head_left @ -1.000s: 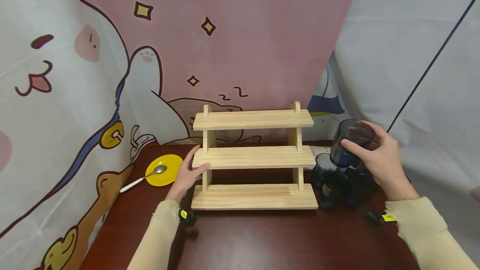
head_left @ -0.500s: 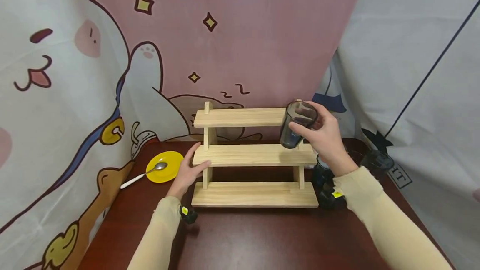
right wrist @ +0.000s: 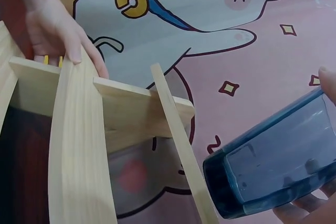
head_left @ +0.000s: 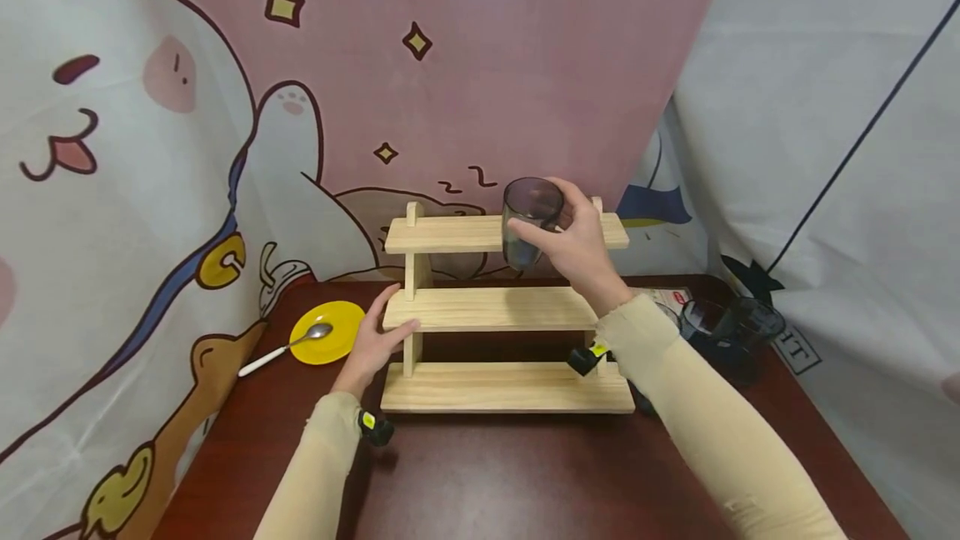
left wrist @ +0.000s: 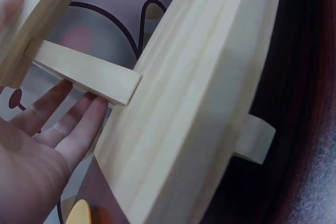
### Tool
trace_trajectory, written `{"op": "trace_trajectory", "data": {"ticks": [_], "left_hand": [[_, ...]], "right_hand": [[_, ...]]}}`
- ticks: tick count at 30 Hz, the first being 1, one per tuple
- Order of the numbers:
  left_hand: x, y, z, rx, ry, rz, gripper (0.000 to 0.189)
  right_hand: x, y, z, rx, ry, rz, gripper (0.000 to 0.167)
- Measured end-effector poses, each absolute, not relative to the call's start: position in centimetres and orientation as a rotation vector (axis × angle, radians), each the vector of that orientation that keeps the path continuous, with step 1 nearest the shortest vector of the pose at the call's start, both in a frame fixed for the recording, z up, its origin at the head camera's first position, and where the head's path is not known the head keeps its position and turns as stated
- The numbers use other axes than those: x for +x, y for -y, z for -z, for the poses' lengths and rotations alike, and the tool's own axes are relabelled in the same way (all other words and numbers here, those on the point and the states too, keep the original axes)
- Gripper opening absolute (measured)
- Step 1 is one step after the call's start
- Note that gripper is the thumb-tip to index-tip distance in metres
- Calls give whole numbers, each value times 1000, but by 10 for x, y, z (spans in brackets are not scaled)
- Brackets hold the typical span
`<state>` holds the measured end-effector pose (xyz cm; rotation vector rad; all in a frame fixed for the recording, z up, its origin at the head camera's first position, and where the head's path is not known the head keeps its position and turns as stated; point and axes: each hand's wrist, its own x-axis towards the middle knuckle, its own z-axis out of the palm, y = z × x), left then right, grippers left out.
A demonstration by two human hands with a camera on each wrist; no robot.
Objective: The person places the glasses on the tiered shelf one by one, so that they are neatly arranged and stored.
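A three-tier wooden display shelf (head_left: 480, 308) stands on the table. My left hand (head_left: 367, 352) holds its left side: the thumb lies on the middle board, and in the left wrist view the fingers (left wrist: 89, 116) reach along the side support. Above the middle tier, in front of the top board, my right hand (head_left: 581, 248) grips a dark tinted drinking glass (head_left: 522, 232). The right wrist view shows the glass (right wrist: 278, 156) tilted, its thick base close to the edge of the top board (right wrist: 181, 145); whether they touch I cannot tell.
More dark glasses (head_left: 742, 332) stand at the right of the table, partly hidden by my right forearm. On the left, a yellow plate (head_left: 341, 348) carries a spoon (head_left: 288, 348). A printed cloth (head_left: 555, 90) hangs behind the table (head_left: 480, 473).
From above the other glasses at the right, my right hand has carried the glass leftward and upward to the shelf's top tier. My left hand has stayed at the shelf's side.
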<state>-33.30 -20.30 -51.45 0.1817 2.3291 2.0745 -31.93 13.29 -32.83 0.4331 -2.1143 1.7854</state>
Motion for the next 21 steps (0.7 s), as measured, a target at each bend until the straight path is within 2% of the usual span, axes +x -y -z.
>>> {"op": "trace_trajectory", "data": {"ticks": [21], "left_hand": [[-333,204,514,197,-2336,-2068,80]], "right_hand": [[-360,-87,324,358,2207,-1775,77]]}}
